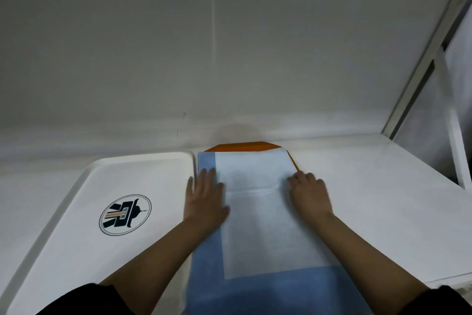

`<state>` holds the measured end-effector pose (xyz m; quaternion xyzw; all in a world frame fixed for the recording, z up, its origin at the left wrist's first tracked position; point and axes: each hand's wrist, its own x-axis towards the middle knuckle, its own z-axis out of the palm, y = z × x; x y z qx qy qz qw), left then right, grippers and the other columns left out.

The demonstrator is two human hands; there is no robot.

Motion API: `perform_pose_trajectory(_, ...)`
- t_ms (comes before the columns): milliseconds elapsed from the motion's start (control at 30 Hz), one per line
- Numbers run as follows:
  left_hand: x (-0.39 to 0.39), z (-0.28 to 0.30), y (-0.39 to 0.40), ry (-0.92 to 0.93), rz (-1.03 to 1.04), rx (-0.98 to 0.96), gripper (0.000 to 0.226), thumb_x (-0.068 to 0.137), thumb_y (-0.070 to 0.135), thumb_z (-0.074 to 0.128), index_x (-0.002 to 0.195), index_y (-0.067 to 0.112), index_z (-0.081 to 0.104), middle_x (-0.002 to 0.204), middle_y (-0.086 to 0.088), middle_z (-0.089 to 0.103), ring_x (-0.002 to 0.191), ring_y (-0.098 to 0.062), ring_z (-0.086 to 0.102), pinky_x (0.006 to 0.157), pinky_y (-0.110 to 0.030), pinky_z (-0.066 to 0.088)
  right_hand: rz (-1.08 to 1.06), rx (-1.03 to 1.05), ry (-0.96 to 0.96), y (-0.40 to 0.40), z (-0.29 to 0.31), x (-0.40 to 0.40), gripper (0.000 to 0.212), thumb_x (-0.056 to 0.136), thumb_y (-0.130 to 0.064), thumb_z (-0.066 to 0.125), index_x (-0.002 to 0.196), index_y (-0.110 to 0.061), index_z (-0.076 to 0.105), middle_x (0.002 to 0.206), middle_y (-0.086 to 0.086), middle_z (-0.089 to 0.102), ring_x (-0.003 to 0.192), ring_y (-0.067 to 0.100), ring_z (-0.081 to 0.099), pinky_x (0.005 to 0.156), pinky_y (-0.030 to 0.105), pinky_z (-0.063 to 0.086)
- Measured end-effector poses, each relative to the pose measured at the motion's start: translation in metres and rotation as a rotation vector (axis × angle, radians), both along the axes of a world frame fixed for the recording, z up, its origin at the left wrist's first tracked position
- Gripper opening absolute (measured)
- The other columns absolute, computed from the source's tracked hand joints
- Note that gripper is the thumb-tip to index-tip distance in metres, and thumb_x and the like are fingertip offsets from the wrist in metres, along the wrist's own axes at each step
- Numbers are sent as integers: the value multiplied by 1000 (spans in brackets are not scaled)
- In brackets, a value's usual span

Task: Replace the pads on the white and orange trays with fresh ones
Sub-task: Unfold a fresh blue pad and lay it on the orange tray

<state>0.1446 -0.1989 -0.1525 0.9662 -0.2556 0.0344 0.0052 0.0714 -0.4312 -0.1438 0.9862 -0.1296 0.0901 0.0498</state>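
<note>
Head view: both hands, left (205, 197) flat, right (309, 193) curled, press soft blue-bordered pad (258, 215) over orange tray (242, 147).

Clinic-like room: white-draped table (370, 187)

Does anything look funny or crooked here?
A little. The blue pad hides nearly all of the orange tray, with both hands on it. The white tray beside it shows only its logo and has no pad.

We have one view only, from the head, we look forward and down, wide angle, close above the table (370, 187), the white wall (229, 46) fills the top, both forearms enter from below.
</note>
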Motion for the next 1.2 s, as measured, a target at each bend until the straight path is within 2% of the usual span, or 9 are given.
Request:
perform_pose_trajectory(67, 5, -8, -18, 86, -98, -35, 67, 98, 49, 29, 152, 19, 5, 159, -3, -12, 146, -21, -15, 118, -40, -8, 124, 326, 64, 22, -7, 14, 49, 97, -35, 28, 137, -14, 47, 143, 6, 45, 131, 25, 41, 102, 35, 32)
perform_pose_trajectory(200, 9, -23, -53, 322, -225, -98, 66, 100, 48, 21, 151, 20, -11, 159, -1, -13, 146, -17, -15, 119, -35, -6, 204, 700, 120, 62, -29, 42, 54, 102, -43, 27, 150, -20, 20, 157, 0, 23, 146, 14, 15, 119, 31, 7)
perform_pose_trajectory(333, 22, -40, -47, 284, -180, -95, 70, 98, 54, 19, 151, 18, -9, 159, 0, -13, 146, -14, -14, 119, -34, -7, 165, 595, 157, 44, -44, 47, 97, 74, -81, 1, 152, -24, 9, 160, -5, 8, 147, 9, 1, 118, 30, -1)
perform_pose_trajectory(500, 29, -42, -32, 285, -56, -92, 82, 93, 65, 18, 151, 15, -10, 158, -6, -17, 145, -21, -17, 117, -38, -7, 67, 342, 171, 3, -51, 40, 131, 44, -88, -29, 152, -20, 0, 160, -2, -8, 146, 12, -11, 116, 32, -7)
perform_pose_trajectory(567, 29, -41, -32, 270, 8, -84, 85, 91, 67, 18, 151, 14, -10, 158, -9, -16, 146, -25, -15, 117, -40, -5, 17, 342, 190, -7, -50, 41, 124, 52, -86, -24, 152, -17, -1, 160, 0, -8, 146, 14, -10, 117, 32, -6)
perform_pose_trajectory(700, 41, -34, -33, 131, 81, -40, 84, 93, 65, 18, 151, 8, -1, 159, -11, -1, 147, -25, -2, 119, -40, -5, -62, 341, 164, -8, -49, 56, 74, 96, -59, 17, 152, -12, 9, 160, 5, 3, 148, 19, -1, 120, 34, 4)
perform_pose_trajectory(800, 59, -30, -38, 116, 51, -110, 77, 96, 58, 19, 151, 9, -2, 160, -9, -2, 147, -22, -4, 119, -37, -5, -56, 350, 47, 4, -42, 76, 58, 101, -43, 27, 150, -12, 23, 158, 6, 18, 147, 21, 12, 119, 36, 14)
perform_pose_trajectory(1000, 75, -31, -71, 220, -189, -88, 64, 101, 43, 19, 152, 13, -5, 160, -5, -7, 147, -18, -7, 120, -35, -1, 147, 627, 51, 45, -35, 107, 49, 104, -35, 23, 149, -18, 24, 157, 1, 24, 145, 15, 17, 117, 29, 10)
perform_pose_trajectory(1200, 86, -47, -70, 206, -142, -24, 66, 98, 53, 17, 152, 22, -7, 159, -3, -13, 146, -20, -13, 119, -39, -4, 136, 417, 175, 34, -45, 114, 56, 102, -45, 20, 153, -23, 11, 160, -4, 7, 147, 13, 1, 118, 34, 0)
